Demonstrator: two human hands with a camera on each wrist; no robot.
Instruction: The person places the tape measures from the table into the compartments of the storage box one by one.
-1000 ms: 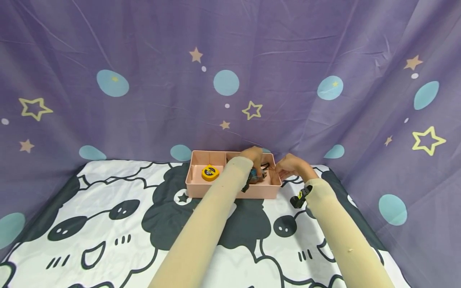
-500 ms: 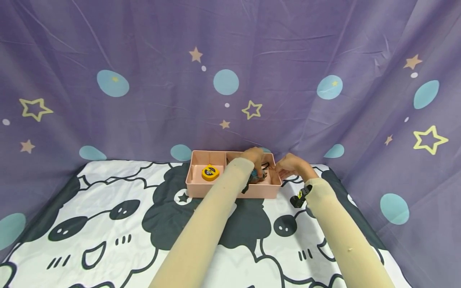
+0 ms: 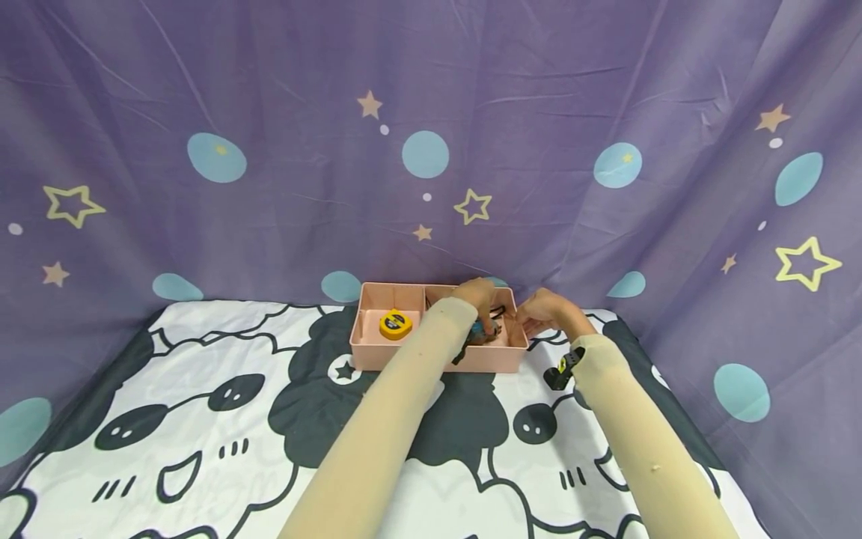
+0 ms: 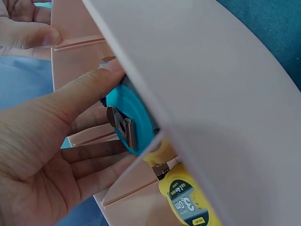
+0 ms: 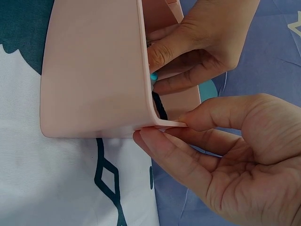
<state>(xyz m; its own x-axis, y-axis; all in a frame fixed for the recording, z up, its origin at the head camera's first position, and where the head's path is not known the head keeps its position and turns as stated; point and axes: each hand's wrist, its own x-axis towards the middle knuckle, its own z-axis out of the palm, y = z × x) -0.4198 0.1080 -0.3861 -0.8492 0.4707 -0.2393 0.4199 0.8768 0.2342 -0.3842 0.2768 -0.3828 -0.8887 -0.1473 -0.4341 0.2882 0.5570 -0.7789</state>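
Observation:
A pink divided box (image 3: 397,358) stands against the curtain, with a yellow tape measure (image 3: 395,324) in its left compartment. My left hand (image 3: 478,293) reaches into the right compartment. It grips a teal tape measure (image 4: 127,110) with a metal clip, thumb on one side and fingers on the other. In the left wrist view the box wall hides part of this tape measure. With thumb and fingers, my right hand (image 5: 230,146) pinches the rim of the box's right end wall. A black cord (image 5: 159,104) lies inside near that end.
A divider (image 3: 423,298) separates the two compartments. Beneath the box is a white and dark cartoon-print cloth (image 3: 222,449). The purple curtain (image 3: 303,150) rises directly behind it. A black wrist device (image 3: 560,370) sits at my right sleeve.

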